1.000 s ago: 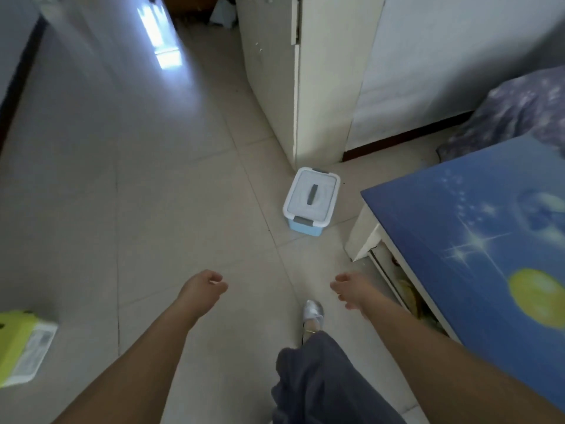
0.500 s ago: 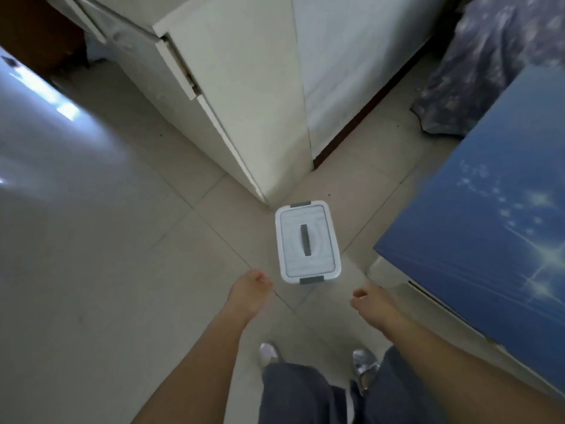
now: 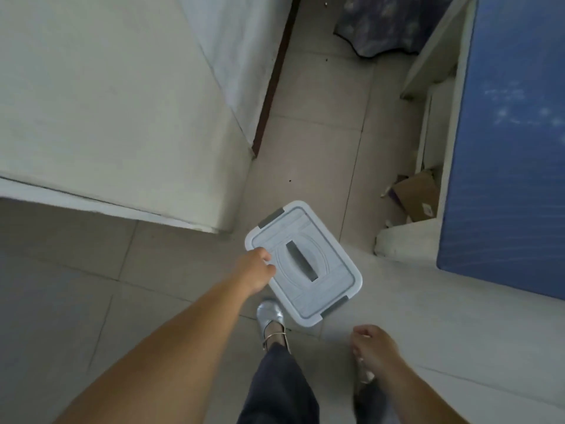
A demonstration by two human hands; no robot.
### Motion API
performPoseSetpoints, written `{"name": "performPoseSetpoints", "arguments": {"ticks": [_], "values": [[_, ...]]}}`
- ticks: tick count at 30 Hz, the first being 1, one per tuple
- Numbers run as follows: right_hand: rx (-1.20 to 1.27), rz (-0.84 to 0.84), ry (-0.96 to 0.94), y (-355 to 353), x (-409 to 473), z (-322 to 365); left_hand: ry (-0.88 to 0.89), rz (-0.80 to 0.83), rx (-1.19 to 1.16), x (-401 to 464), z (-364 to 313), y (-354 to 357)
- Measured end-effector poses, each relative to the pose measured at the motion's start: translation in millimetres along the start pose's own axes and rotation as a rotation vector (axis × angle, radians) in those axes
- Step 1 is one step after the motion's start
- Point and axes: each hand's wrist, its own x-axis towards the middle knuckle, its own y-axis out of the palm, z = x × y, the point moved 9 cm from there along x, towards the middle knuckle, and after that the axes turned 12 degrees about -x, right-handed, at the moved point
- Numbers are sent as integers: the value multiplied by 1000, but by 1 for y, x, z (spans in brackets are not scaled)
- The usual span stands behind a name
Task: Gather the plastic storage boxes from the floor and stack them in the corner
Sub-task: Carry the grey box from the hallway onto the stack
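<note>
My left hand (image 3: 256,272) rests at the left edge of the pale blue rectangular plastic storage box (image 3: 308,264) on the tiled floor (image 3: 91,270), fingers curled; whether it grips I cannot tell. My right hand (image 3: 374,351) hangs loosely curled, empty, nearer and right of the box, beside the blue-topped surface (image 3: 504,179).

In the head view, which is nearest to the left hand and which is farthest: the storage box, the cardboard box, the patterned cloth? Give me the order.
From the left hand:
1. storage box, on the floor right at the hand, whose fingers overlap its left edge.
2. cardboard box, to the right, under the blue-topped table.
3. patterned cloth, at the top of the view, past the table.
</note>
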Motion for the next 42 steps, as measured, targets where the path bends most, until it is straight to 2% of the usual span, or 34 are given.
{"name": "performPoseSetpoints", "arguments": {"ticks": [5,10,14,19,23,25,32,37,41,42], "values": [[267,-50,163,40,54,22,39,6,134,80,2,-4],[490,-161,377,67,148,4,49,3,240,174,16,34],[643,-216,452,74,175,-6,112,-109,284,204,7,23],[751,-191,516,105,219,-26,96,-162,311,261,20,33],[893,-74,492,130,228,-25,121,-129,137,284,25,31],[938,-23,484,136,223,-23,112,-109,84,282,27,30],[706,-10,413,97,188,-19,-11,-123,-1,232,47,6],[611,-30,352,44,127,-12,-97,-109,-87,148,40,-17],[616,-55,262,6,62,1,-53,-168,-111,79,12,-50],[633,-83,264,-7,24,-10,-36,-151,-104,40,3,-49]]}}
